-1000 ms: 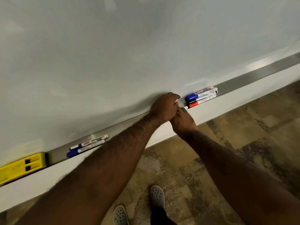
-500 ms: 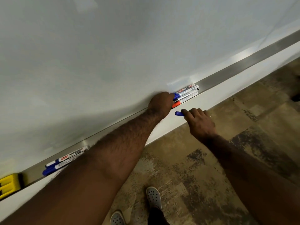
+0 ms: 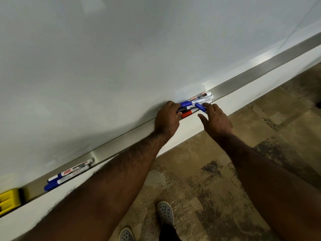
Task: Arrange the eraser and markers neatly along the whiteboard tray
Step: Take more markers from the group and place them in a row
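Centre frame: left hand (image 3: 167, 119) curled around marker bundle (image 3: 196, 103) in tray (image 3: 260, 70); right hand (image 3: 216, 119) half-open, fingertips pinching blue cap (image 3: 200, 107).

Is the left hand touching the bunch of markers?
Touching. The head view shows the left hand wrapped over the capped ends of the bundled whiteboard markers.

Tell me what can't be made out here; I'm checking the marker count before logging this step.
All in the head view:
- Marker bundle: cap ends covered by the left hand, so the count is uncertain.
- Blue piece at the right hand: loose cap or whole marker, the fingers hide which.
- Yellow eraser: cut off by the left edge.
- Two blue markers: small print unreadable.
- Tray: partly covered by the left forearm.
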